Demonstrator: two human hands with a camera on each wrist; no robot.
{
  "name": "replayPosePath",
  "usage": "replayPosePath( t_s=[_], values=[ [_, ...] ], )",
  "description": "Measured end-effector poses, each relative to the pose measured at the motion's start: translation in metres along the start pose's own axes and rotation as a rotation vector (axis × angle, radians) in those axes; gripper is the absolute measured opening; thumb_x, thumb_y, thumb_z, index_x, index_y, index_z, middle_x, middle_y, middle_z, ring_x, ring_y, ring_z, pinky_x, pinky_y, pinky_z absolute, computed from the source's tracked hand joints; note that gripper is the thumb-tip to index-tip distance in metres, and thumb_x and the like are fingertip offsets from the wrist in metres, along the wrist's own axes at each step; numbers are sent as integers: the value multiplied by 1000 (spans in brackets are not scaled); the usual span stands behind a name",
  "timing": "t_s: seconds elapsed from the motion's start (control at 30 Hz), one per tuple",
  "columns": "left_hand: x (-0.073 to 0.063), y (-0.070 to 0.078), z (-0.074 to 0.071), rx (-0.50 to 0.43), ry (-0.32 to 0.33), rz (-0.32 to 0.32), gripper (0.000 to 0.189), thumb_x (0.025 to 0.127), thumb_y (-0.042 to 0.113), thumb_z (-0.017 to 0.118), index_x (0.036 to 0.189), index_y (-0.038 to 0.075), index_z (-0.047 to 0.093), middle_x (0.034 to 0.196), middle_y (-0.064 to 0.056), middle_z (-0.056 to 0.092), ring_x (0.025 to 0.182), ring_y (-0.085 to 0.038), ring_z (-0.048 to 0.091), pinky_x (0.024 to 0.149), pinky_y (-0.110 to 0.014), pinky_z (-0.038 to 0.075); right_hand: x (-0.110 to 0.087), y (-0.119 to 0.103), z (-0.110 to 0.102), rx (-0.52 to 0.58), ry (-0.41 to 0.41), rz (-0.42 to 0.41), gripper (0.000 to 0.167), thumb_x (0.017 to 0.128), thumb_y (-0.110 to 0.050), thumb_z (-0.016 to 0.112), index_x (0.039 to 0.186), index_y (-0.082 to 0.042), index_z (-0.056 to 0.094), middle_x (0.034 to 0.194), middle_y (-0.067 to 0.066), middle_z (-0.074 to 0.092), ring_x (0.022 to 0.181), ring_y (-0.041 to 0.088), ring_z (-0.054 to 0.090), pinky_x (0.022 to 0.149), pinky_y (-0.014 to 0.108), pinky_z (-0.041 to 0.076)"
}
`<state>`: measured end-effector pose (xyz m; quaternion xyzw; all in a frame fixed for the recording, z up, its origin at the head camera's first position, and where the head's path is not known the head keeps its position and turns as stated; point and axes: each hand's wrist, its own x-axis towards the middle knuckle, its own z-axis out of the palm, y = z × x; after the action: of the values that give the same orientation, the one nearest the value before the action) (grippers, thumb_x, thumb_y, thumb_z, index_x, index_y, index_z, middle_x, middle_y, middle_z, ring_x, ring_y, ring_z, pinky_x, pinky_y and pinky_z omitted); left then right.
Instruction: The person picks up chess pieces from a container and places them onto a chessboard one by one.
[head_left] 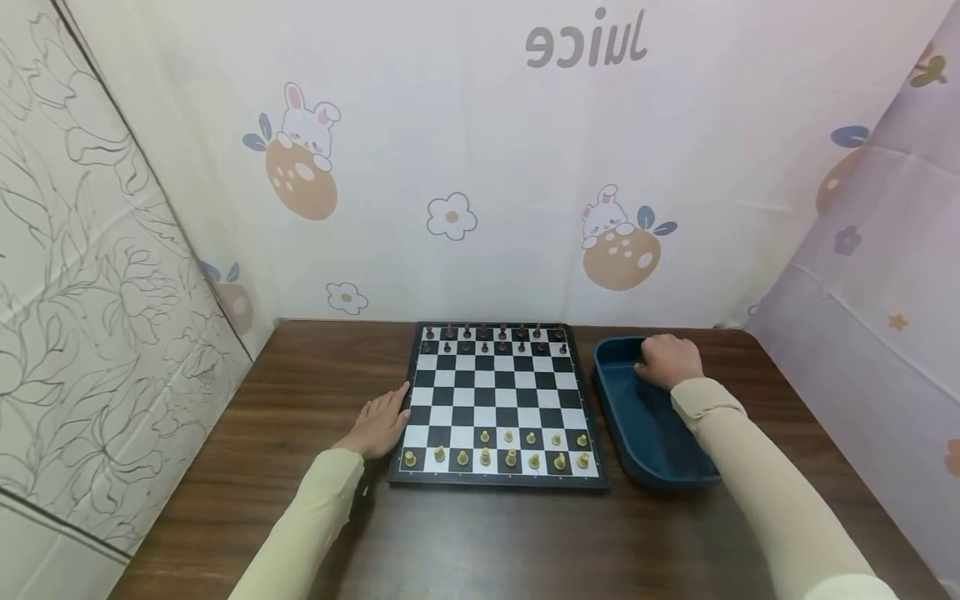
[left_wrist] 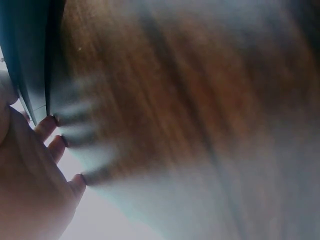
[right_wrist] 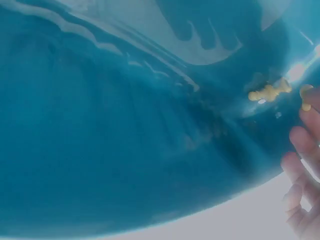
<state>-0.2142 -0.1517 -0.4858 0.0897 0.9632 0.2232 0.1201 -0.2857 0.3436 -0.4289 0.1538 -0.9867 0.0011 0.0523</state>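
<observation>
A black-and-white chessboard (head_left: pixel 495 392) lies on the wooden table. My left hand (head_left: pixel 381 422) rests at its left edge, fingers extended; the left wrist view shows the fingertips (left_wrist: pixel 57 141) beside the dark board side. Over the far end of a blue tray (head_left: pixel 652 425), my right hand (head_left: pixel 672 361) reaches inside. Its fingers pinch a small yellow chess piece (right_wrist: pixel 306 98), partly hidden by them. More yellow chess pieces (right_wrist: pixel 270 92) lie on the tray bottom near the fingertips.
Dark red chess pieces (head_left: pixel 483 333) fill two rows at the board's far side. Yellow pieces (head_left: pixel 485 457) line the near row, with several pawns (head_left: pixel 531 437) ahead of them toward the right. A patterned cloth (head_left: pixel 450 275) hangs behind the table's back edge.
</observation>
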Motion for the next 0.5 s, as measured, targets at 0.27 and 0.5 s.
replayPosePath(
  t_s=[0.27,0.5],
  values=[
    [-2,1,-3,1,-11,1,57,103,29,35,153,7,16,151,-24,25,139,-41,21,112,-57,8,-2,-9,-19,20,-32,-19,40,81,-18,72,49,-15,50,45,-3,40,42,14,37,39,28,29],
    [-3,2,-4,-2,-9,8,58,103,29,35,153,7,16,151,-24,25,139,-41,21,112,-57,8,-4,-28,-42,6,3,-81,37,81,-15,73,50,-15,52,46,-2,40,41,14,37,39,27,29]
  ],
)
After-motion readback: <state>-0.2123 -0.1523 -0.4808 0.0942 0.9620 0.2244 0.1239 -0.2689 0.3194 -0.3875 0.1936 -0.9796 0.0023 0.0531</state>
